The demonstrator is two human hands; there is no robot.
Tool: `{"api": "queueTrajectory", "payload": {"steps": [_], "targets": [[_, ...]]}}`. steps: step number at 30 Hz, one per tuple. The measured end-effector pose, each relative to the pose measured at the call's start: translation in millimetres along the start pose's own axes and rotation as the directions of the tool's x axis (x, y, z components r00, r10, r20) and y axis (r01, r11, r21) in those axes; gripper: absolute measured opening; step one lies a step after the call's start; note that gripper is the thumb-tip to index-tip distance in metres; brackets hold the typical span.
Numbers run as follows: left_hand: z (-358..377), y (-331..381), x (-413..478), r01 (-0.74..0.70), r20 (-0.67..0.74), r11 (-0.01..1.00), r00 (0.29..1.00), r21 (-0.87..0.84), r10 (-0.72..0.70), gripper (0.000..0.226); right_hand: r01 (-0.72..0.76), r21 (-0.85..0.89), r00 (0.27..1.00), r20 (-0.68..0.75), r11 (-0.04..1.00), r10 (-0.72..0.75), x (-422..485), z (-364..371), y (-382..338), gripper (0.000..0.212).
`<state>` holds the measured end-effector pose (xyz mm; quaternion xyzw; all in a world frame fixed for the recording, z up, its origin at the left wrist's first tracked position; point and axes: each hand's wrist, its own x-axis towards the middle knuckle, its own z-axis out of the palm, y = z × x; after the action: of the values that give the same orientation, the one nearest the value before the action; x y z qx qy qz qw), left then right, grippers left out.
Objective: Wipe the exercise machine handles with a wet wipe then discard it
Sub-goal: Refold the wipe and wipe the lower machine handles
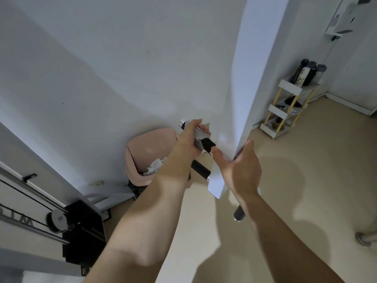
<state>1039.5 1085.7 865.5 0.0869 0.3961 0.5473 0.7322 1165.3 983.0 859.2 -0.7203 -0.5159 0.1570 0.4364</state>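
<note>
The head camera shows the left hand (188, 139) holding a white wet wipe (199, 133) curled round the black handle (201, 167), near a pink bin (146, 144), while the right hand (240, 168) is wide open beside the white post (238, 88).

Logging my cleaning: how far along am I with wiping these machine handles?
Midway. Your left hand grips the wet wipe around the upper handle; your right hand is open beside it. Crumpled white paper already lies in the pink bin. I cannot tell whether the lower handles are wiped. This wipe is not yet binned.
</note>
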Motion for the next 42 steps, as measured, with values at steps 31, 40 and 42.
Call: {"api": "queueTrajectory", "payload": {"steps": [31, 40, 42], "targets": [[4, -40, -18, -0.122, -0.056, 0.96, 0.989, 0.252, 0.14, 0.017, 0.029, -0.051, 1.0, 0.003, 0.998, -0.029, 0, -1, 6, 0.062], [-14, -37, -24, -0.076, 0.092, 0.901, 0.995, 0.426, 0.04, 0.02, 0.054, -0.022, 0.999, 0.0, 0.998, -0.054, -3, 0, 7, 0.061], [-13, -21, -25, -0.111, 0.092, 0.937, 0.992, 0.332, 0.086, 0.022, 0.071, -0.003, 0.997, 0.003, 0.997, -0.071, -4, 2, 6, 0.06]]}}
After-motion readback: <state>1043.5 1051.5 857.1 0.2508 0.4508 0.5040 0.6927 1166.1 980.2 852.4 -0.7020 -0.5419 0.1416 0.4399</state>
